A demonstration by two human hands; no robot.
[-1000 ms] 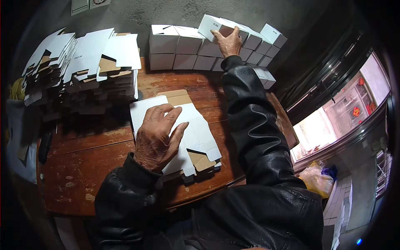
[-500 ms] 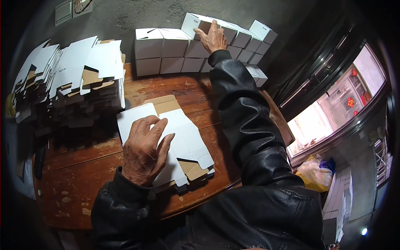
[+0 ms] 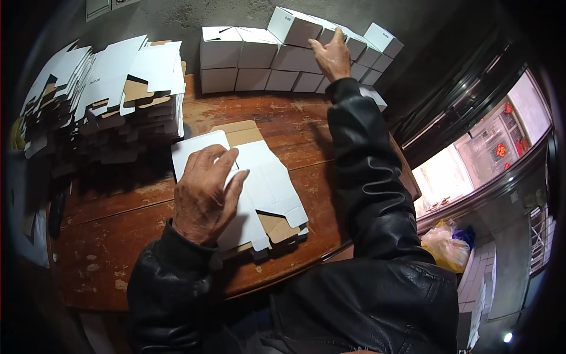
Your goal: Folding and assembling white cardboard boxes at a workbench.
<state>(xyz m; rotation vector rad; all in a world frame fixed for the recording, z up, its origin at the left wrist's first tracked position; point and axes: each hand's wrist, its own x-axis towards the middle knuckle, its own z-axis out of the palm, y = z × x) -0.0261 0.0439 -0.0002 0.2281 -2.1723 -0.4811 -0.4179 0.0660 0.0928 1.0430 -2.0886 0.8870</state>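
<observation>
My right hand reaches out to the far row of folded white boxes, its thumb and index finger spread, with nothing visible in its grasp. Left of it, a white box sits in the upper layer of the row; whether the fingertips touch the boxes behind them I cannot tell. Over a small pile of flat, unfolded white cartons with brown insides, my left hand hovers or rests lightly. Its fingers curve loosely and its thumb stands apart, holding nothing I can see.
A tall stack of flat cartons stands at the far left of the worn wooden table. Behind the boxes rises a grey wall. To the right are a bright window and plastic bags below it.
My right hand has moved right, away from the white box on the upper layer, uncovering its side. The left hand stays over the flat cartons. The view has shifted slightly.
</observation>
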